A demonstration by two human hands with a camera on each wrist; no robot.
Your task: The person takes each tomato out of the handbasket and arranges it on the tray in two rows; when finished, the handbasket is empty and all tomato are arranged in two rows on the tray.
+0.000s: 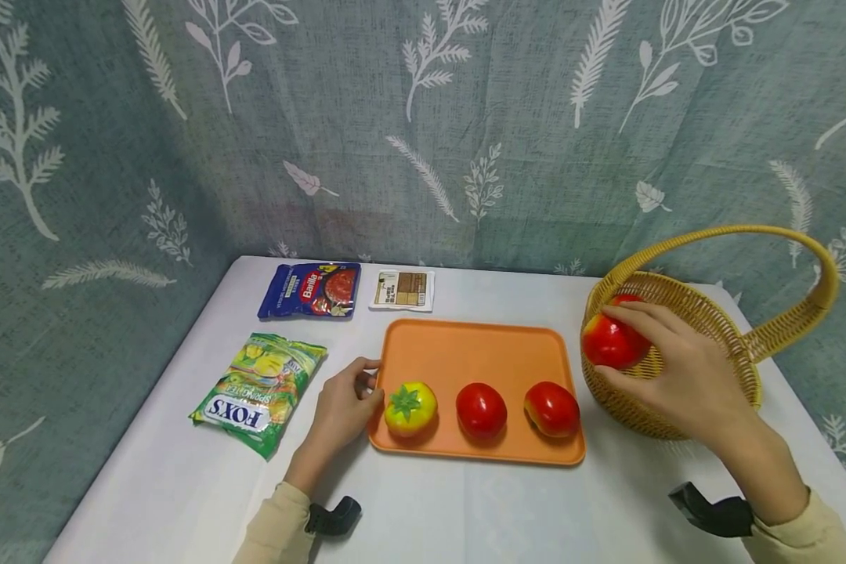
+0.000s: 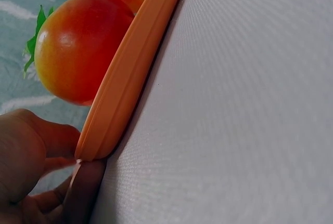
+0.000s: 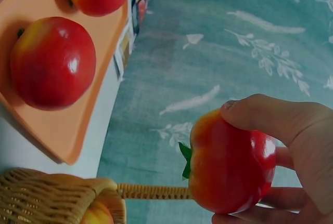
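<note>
My right hand (image 1: 691, 376) holds a red tomato (image 1: 615, 342) between thumb and fingers, over the left side of a wicker basket (image 1: 736, 399). In the right wrist view, the held tomato (image 3: 231, 164) shows a yellowish top and green leaves. Another tomato (image 1: 627, 298) is partly visible inside the basket. My left hand (image 1: 341, 403) grips the left edge of an orange tray (image 1: 472, 345), thumb and fingers at its rim (image 2: 122, 86). Along the tray's near side lie a yellow-topped tomato (image 1: 410, 410), a red tomato (image 1: 481, 411) and another red one (image 1: 553, 409).
Left of the tray lies a green Fox's bag (image 1: 261, 392). Behind it are a blue Barilla pouch (image 1: 310, 290) and a small white-and-brown packet (image 1: 402, 290). The basket's tall handle (image 1: 733, 229) arches up at the right. A patterned green cloth (image 1: 366, 141) hangs behind the white table.
</note>
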